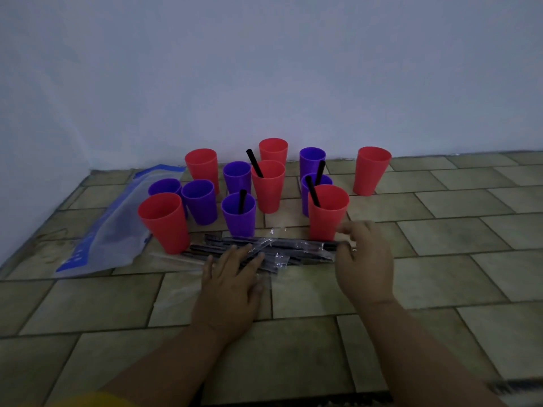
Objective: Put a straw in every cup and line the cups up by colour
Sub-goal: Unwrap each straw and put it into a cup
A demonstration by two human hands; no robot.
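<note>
Wrapped straws (264, 252) lie in a loose pile on the tiled floor (440, 230), just in front of the cups. Their long axes run roughly L–R across the view, slightly fanned. L hand (232, 277) is flat, fingers straight, resting on the pile's middle. R hand (364, 257) has fingers curled at the pile's right end & looks to pinch the tip of one wrapped straw (293, 244), tho blur leaves that a bit unsure. Step in hand, prob.: free one straw & unwrap it. Best way: L hand pins the rest while R draws the one out along its own length, rightward not upward, so neighbours don't scatter, then tears the wrapper at the end. 4 of 12 cups hold straws: front red cup (329, 221), mid red cup (268, 196), front purple cup (238, 223), rear purple cup (304, 198). Red cups' straws lean up-left, purple ones' near upright or slightly right. Colours are mixed, no line-up yet. Plastic bag (111, 230) lies left.
</note>
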